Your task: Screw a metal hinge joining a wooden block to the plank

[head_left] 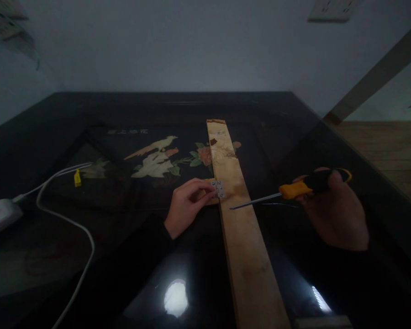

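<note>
A long wooden board [248,242] lies lengthwise on the dark glossy table [123,237]. A small metal hinge [220,188] sits at the board's left edge, beside a short wooden piece [212,200] partly hidden by my fingers. My left hand [189,203] pinches the hinge's left side between thumb and fingers. In my right hand [339,212] is a screwdriver [294,189] with a yellow and black handle. Its shaft points left, with the tip over the board, just below and right of the hinge; whether it touches the wood I cannot tell.
At the left, a white power strip [2,214] has a pale cable [85,230] curving along the table, with a yellow tag [77,178]. Another wooden piece [324,322] shows at the bottom right. A wall with a socket [330,10] stands behind the table.
</note>
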Tool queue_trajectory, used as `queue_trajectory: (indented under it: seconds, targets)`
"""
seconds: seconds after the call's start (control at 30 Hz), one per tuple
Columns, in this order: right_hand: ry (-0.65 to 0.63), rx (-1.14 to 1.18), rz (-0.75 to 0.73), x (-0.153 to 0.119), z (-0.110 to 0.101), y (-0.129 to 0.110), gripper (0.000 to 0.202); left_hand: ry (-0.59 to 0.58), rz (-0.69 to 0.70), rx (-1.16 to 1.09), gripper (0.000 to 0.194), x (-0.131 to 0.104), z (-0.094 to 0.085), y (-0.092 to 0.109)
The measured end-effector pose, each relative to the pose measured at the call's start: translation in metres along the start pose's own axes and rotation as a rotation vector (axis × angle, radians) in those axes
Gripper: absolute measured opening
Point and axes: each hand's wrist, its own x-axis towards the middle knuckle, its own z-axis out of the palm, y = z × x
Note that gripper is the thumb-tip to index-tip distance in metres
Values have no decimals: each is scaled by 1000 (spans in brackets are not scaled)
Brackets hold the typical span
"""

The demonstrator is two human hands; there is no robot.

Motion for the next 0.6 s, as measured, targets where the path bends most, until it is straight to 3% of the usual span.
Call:
queue_trajectory:
  seconds: [0.6]
  targets:
    - [-8,-37,21,-1,-1,1,35,-46,-51,39,6,-1,0,-1]
